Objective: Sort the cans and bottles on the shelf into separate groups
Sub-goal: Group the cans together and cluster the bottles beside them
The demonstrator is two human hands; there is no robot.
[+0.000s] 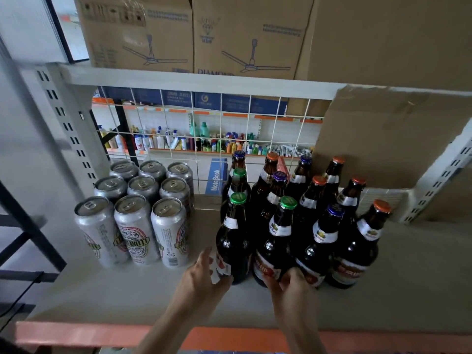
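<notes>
Several silver cans (138, 208) stand in a block on the left of the grey shelf (122, 297). To their right stand several dark glass bottles (319, 226) with green, orange and purple caps. My left hand (204, 274) grips the base of the front-left green-capped bottle (233, 241), fingers curled round its left side. My right hand (291, 282) holds the base of the neighbouring green-capped bottle (277, 241), fingertips on its red label.
A white wire grid (204, 123) backs the shelf. A large cardboard box (388, 139) stands behind the bottles at right, with more boxes (194, 34) on the shelf above. An orange rail (102, 333) edges the front. A perforated upright (66, 129) rises at left.
</notes>
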